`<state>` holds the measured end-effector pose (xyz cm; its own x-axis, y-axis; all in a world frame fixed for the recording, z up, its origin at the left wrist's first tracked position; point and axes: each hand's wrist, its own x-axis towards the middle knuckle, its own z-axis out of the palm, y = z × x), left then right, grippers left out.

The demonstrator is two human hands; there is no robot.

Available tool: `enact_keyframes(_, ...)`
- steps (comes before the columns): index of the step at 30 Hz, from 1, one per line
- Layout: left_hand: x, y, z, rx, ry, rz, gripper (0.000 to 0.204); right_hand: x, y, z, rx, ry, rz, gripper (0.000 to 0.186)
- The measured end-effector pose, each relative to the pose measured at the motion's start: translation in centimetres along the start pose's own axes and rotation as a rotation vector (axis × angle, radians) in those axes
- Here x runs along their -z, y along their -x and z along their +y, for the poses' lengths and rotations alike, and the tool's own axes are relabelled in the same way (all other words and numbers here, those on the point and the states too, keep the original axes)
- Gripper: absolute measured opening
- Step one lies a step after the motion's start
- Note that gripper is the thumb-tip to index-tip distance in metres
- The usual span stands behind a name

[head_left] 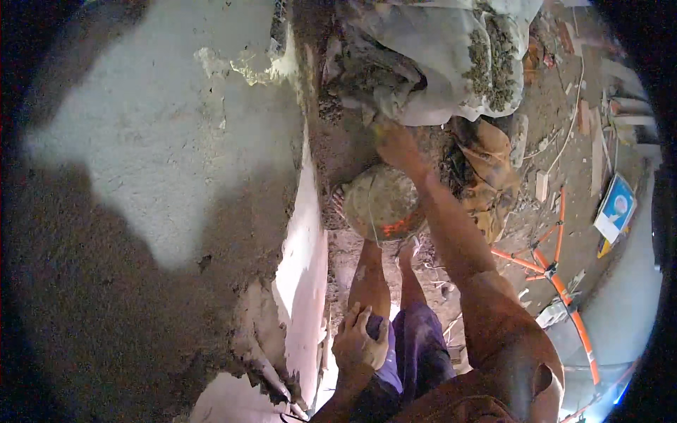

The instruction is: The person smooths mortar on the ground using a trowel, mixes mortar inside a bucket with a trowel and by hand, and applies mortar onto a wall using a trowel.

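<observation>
My left hand point(360, 340) lies on my bent knee, its fingers stretched out and holding nothing. My right arm reaches forward past a round bucket point(384, 201), which looks full of a grey-brown mix and has a thin wire handle and orange marks on its side. Just beyond the bucket, my right hand point(399, 149) is closed near the ground. A small yellowish patch shows at its fingertips, too blurred to name. Ahead of that hand, a white sack point(451, 67) with grey crumbs on it partly covers a dark bundle.
A rough wall point(240, 162), part dark and wet-looking, part pale, fills the left side. To the right stand an orange tripod-like frame point(557, 282) and a brown crumpled sack point(486, 162). Wood scraps, a cable and a blue-and-white package point(615, 208) lie on the dirt floor.
</observation>
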<state>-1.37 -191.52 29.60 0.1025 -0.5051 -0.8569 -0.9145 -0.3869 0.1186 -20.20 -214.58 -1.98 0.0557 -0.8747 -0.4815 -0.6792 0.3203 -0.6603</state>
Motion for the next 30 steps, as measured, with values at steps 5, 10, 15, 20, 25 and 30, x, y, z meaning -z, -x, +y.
enact_keyframes(5,0.8,0.2,0.2,0.056,0.035,-0.026,0.052,0.0,2.8,-4.9,-0.057,0.017,0.139,0.041)
enact_keyframes(10,0.0,0.4,0.0,-0.008,0.039,0.019,0.05,-4.2,0.1,1.7,0.179,0.215,0.251,0.039)
enact_keyframes(15,-0.3,0.5,-0.6,-0.036,0.028,0.099,0.049,-2.6,0.8,-2.7,0.048,0.095,-0.097,0.039)
enact_keyframes(20,-0.4,0.7,0.3,-0.035,0.054,0.078,0.048,-3.8,-1.8,0.5,0.25,0.373,0.188,0.045)
enact_keyframes(25,-1.0,1.1,-0.8,-0.016,0.083,0.079,0.046,-4.1,-1.3,2.5,0.416,0.46,-0.126,0.063)
enact_keyframes(30,-1.4,0.9,0.6,-0.044,0.075,0.022,0.046,-1.5,-1.1,6.0,0.573,0.462,0.171,0.046)
